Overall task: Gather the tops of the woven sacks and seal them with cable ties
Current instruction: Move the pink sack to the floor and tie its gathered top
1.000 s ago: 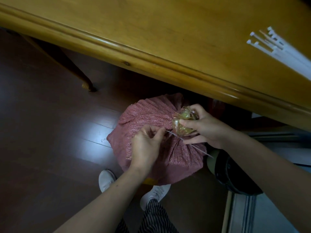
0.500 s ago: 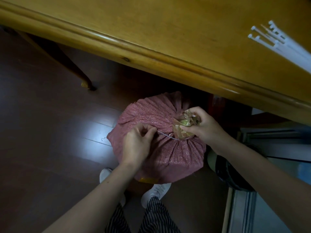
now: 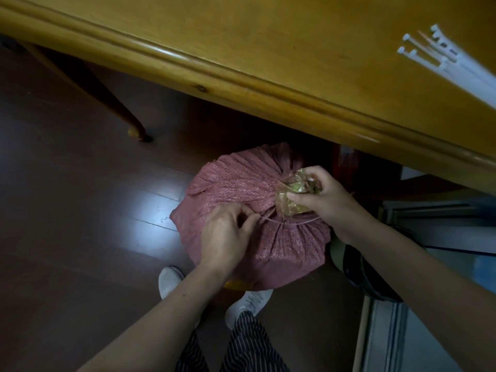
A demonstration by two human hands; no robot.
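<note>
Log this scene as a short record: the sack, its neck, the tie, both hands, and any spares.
item: red woven sack on the floor, beside the wooden table
neck: gathered top, bunched
fastener: cable tie runs round the near side of the neck
left: left hand pinches the tie's end
right: right hand grips the gathered top
spares: spare cable ties on the table

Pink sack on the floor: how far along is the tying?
Done: the sack has its top bunched, gripped by the right hand. In hand: a cable tie curves round the bunch's base, one end pinched by the left hand. Left: cinching it; I cannot tell whether it is locked. Spare ties lie on the table.
</note>
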